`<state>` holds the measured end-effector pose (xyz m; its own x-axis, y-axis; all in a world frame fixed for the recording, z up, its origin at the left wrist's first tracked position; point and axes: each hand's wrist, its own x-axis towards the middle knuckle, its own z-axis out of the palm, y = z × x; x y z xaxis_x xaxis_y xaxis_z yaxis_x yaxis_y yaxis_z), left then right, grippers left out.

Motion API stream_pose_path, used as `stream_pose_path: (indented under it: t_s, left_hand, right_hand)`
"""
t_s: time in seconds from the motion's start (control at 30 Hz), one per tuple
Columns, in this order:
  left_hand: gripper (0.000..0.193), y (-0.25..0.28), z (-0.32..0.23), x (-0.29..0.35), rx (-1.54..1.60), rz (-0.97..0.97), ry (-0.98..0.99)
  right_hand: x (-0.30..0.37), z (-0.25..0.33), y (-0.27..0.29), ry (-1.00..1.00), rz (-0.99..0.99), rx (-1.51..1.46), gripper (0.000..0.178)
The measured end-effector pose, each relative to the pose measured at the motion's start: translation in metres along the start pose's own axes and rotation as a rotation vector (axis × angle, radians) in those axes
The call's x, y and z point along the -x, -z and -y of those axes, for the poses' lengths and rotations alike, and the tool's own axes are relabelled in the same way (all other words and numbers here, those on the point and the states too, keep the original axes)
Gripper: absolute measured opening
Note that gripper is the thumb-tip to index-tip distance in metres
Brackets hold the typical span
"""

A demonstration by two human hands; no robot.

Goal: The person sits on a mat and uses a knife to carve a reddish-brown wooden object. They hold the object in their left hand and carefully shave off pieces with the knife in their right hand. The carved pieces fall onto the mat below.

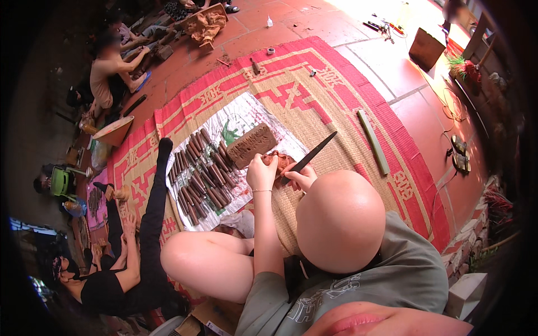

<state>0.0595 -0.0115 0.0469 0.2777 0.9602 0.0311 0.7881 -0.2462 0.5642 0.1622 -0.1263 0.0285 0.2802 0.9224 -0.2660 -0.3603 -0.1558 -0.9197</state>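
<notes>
My left hand [262, 172] is closed around a small reddish-brown carved piece [276, 162], steadying it low in front of my knees. My right hand [301, 178] grips a long dark tapered tool [315, 153] that looks like a file. Its pointed end rises up to the right, and its lower end lies by the carved piece; whether the two touch I cannot tell. Just beyond the left hand rests a brown block with a carved, pitted face [251, 146]. Left of it, many wooden-handled tools [207, 178] lie in rows on a white sheet [242, 106].
A red and straw-coloured woven mat [314, 61] spreads beneath everything. On its right lies a long grey-green bar [372, 141]. A person in black [120, 283] sits at the left, legs stretched toward the sheet. Farther off, another person [106, 73] works near a brown carving [206, 27].
</notes>
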Motion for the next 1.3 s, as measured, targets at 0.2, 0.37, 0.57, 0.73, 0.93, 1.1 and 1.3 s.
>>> stream_pose_path:
  t_s: [0.2, 0.37, 0.57, 0.73, 0.93, 1.1, 1.3]
  left_hand:
    - [0.047, 0.014, -0.038, -0.065, -0.316, 0.599, -0.439]
    - [0.061, 0.004, -0.024, -0.083, -0.520, 0.829, -0.747]
    - [0.067, 0.026, 0.013, -0.127, -0.483, 0.955, -0.659]
    - [0.061, 0.044, 0.044, -0.115, -0.321, 0.878, -0.389]
    - [0.061, 0.054, 0.047, -0.044, -0.204, 0.535, -0.388]
    - [0.057, 0.063, 0.054, 0.004, -0.223, 0.529, -0.275]
    - [0.044, 0.068, 0.074, 0.022, 0.073, 0.587, 0.089]
  right_hand:
    - [0.024, 0.014, 0.017, 0.001, 0.039, -0.056, 0.013]
    - [0.037, 0.018, 0.033, -0.010, 0.024, -0.097, 0.014]
    - [0.031, 0.011, 0.029, -0.001, 0.031, -0.139, 0.015]
    - [0.009, 0.001, 0.016, 0.070, 0.045, -0.197, 0.016]
    - [0.013, 0.009, 0.015, -0.104, 0.061, -0.008, 0.020]
    - [0.053, 0.025, 0.024, -0.160, 0.182, -0.068, 0.021]
    - [0.089, 0.059, 0.030, -0.250, 0.319, -0.117, 0.022]
